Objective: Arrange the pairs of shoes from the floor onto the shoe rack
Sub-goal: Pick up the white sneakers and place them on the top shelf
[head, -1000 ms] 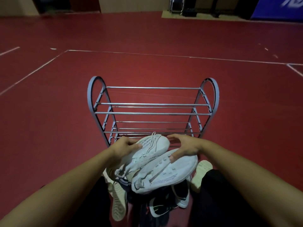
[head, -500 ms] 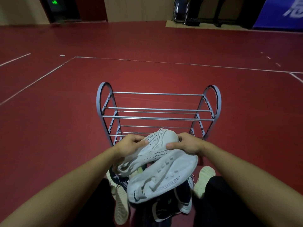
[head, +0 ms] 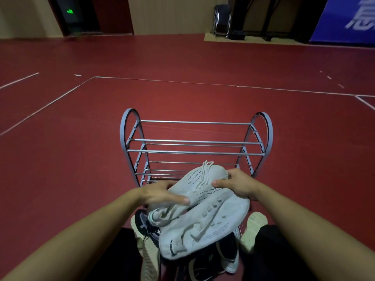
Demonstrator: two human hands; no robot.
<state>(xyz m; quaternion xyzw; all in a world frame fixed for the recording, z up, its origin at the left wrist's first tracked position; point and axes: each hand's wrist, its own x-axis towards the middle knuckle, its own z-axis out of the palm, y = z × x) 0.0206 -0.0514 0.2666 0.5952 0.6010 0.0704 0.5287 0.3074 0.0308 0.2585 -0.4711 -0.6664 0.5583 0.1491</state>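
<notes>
I see a dim hall with a dark red floor (head: 81, 159) crossed by thin white lines (head: 203, 84). At the far edge, beige wall panels (head: 168, 15) meet a dark doorway with a green glowing sign (head: 70, 11). A folding metal chair (head: 222, 21) stands on a tan strip, and a blue banner (head: 351, 19) fills the far right corner.

Red sports floor (head: 60, 179) marked with thin white boundary lines (head: 203, 84), which meet at a corner in the left middle distance. Along the far wall: a dark doorway with a small green lit sign (head: 70, 11) at left, a beige wall panel (head: 168, 15) at centre, a folded metal-framed chair (head: 222, 21) standing upright on a pale mat (head: 223, 38), and a blue banner (head: 349, 19) with blurred white characters at right
</notes>
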